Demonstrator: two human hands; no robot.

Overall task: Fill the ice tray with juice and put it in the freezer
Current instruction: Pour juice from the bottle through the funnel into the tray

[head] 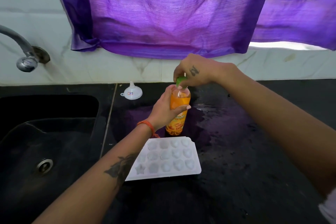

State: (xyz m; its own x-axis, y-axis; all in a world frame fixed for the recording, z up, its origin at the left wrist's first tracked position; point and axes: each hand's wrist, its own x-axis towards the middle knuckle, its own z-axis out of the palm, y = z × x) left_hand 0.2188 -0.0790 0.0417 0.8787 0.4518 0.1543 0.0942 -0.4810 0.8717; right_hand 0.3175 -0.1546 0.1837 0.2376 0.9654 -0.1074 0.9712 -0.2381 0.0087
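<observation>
Left hand (163, 109) wraps the juice bottle (179, 112); right hand (196, 72) pinches the green cap (180, 81). Nearly full, likely heavy and slick. Ice tray (197, 168) waits at six o'clock.

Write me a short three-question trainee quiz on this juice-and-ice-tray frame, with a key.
1. True or false: the ice tray already holds juice.
2. Which hand has its grip on the green cap? A) left B) right
3. What white tool lies beside the sink, behind the juice bottle?

Key:
1. False; its cells look empty.
2. B; the right hand pinches the cap while the left hand holds the bottle upright on the counter.
3. A funnel.
</observation>
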